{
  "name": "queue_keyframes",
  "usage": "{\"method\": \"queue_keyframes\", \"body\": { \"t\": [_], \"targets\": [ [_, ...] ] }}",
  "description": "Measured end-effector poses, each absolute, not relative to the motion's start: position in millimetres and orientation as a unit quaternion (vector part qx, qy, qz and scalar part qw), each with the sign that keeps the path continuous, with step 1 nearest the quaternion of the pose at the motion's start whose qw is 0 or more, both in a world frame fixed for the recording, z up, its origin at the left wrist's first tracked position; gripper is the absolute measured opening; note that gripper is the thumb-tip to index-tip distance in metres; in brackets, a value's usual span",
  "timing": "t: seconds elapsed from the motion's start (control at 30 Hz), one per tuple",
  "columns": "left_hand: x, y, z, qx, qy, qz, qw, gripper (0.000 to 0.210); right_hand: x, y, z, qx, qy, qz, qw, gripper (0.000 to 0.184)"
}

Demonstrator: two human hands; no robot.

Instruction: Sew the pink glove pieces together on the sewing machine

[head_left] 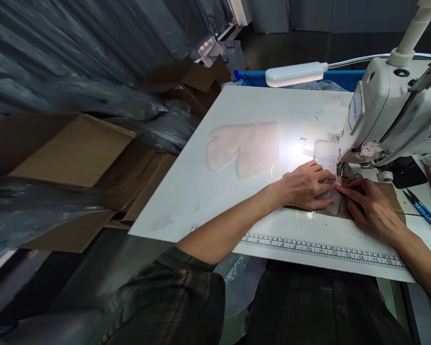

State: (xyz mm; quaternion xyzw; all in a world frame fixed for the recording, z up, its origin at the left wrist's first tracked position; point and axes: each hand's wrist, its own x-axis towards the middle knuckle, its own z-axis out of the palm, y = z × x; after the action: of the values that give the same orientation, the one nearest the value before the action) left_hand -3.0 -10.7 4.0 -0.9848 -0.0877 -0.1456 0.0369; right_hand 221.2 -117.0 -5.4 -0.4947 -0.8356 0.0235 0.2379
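My left hand (pixel 309 188) lies palm down with its fingers stretched over a piece of sheer white fabric (pixel 326 152) beside the needle area of a white sewing machine (pixel 375 105). My right hand (pixel 371 206) is to the right of it, thumb and fingers drawn together at the fabric's edge just in front of the presser foot (pixel 340 170). The fingertips of both hands nearly meet there. Beneath the hands a brown panel (pixel 390 194) is set into the white table. Part of the fabric is hidden under my left hand.
A pale pink mitten-shaped piece (pixel 247 146) lies left on the white tabletop (pixel 187 206), which carries a printed ruler (pixel 309 249). A lit lamp (pixel 296 74) hangs above. Blue thread snips (pixel 425 213) and a black flat object (pixel 407 172) lie right. Cardboard boxes (pixel 75 153) stand left.
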Motion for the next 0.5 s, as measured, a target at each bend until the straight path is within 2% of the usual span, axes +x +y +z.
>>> {"method": "queue_keyframes", "body": {
  "t": [0.5],
  "targets": [
    [4.2, -11.2, 0.6, -0.971, -0.169, -0.150, 0.073, 0.043, 220.2, -117.9, -3.0, -0.485, -0.841, 0.014, 0.239, 0.037]
  ]
}}
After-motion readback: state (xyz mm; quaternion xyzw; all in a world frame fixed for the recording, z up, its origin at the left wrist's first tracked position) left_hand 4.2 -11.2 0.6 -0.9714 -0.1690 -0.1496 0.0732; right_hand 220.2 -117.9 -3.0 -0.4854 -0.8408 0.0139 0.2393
